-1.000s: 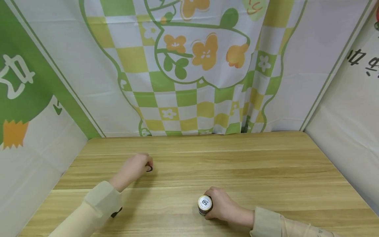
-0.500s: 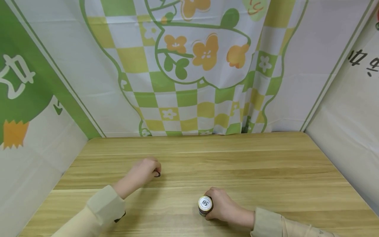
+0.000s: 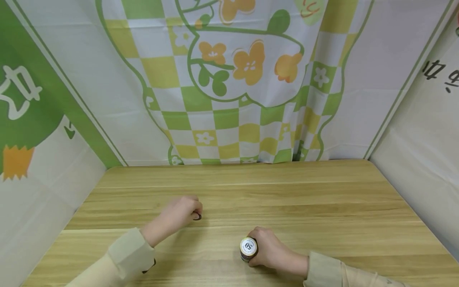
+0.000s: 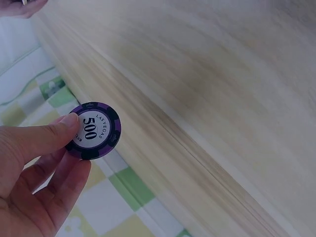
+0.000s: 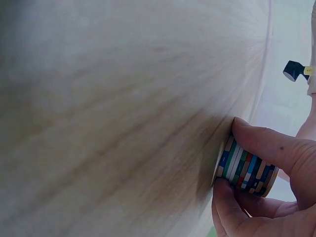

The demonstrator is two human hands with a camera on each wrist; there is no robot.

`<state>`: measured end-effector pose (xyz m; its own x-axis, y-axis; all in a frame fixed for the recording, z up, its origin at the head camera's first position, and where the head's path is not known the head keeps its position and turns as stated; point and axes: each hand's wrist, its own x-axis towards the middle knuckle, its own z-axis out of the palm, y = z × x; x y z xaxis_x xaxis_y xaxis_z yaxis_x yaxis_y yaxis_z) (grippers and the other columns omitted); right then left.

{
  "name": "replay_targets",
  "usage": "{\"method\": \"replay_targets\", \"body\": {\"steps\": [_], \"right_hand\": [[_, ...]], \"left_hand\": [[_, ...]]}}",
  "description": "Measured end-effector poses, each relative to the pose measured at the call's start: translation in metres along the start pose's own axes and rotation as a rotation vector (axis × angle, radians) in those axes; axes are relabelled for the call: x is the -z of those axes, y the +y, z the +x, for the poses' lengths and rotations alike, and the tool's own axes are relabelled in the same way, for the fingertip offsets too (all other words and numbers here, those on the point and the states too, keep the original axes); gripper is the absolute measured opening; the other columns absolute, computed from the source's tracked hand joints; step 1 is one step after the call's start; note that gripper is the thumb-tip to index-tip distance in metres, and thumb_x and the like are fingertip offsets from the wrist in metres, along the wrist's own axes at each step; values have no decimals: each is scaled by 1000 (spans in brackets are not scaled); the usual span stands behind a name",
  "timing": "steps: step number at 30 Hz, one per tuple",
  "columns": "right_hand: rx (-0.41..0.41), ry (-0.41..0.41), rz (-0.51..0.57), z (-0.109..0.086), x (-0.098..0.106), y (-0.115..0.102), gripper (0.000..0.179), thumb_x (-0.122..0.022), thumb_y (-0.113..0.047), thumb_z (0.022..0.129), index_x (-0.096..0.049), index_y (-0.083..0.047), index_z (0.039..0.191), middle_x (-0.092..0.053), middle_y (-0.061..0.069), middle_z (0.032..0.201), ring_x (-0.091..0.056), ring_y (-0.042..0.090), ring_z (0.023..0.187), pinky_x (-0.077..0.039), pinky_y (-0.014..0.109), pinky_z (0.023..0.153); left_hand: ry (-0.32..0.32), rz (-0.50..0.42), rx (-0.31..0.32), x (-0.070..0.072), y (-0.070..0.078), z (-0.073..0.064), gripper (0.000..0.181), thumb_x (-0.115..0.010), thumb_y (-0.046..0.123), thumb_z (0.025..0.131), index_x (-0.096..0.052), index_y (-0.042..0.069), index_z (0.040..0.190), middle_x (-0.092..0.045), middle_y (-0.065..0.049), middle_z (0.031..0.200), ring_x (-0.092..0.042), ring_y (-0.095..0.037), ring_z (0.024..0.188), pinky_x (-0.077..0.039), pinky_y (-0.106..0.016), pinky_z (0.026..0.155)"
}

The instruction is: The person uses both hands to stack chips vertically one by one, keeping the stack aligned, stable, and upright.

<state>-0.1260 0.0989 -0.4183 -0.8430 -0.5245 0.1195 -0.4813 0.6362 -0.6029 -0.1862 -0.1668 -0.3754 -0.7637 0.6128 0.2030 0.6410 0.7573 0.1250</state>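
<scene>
My left hand [image 3: 175, 217] pinches a single poker chip [image 4: 95, 131] between thumb and fingers, above the table. The chip is purple and black, with "500" and "LAS VEGAS" on its pale face. To the right and nearer the front edge, my right hand [image 3: 273, 250] grips a short stack of poker chips [image 3: 248, 247], whose white top chip reads "50". In the right wrist view, the stack [image 5: 247, 169] shows edges of several colours, with thumb and fingers on opposite sides. It appears to stand on the table; part of it is hidden by the fingers.
A wood-grain table [image 3: 305, 199] spreads under both hands. Behind it hangs a checked, flowered cloth [image 3: 247, 131], with printed cloth walls on either side. A small black device [image 5: 293, 70] is on the left wrist.
My left hand has moved right and a little toward the front with the 500 chip, closer to the stack. The right hand and its stack have stayed in place.
</scene>
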Motion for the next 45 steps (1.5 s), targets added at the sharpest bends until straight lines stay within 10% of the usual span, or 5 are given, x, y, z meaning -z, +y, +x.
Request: {"method": "replay_targets", "body": {"steps": [45], "right_hand": [[-8, -11, 1, 0, 0, 0, 44, -85, -6, 44, -62, -3, 82, -56, -1, 79, -53, 9, 72, -47, 23, 66]], "left_hand": [[-125, -307, 4, -3, 37, 15, 11, -75, 6, 71, -65, 11, 71, -60, 5, 70, -53, -2, 63, -45, -16, 54]]}}
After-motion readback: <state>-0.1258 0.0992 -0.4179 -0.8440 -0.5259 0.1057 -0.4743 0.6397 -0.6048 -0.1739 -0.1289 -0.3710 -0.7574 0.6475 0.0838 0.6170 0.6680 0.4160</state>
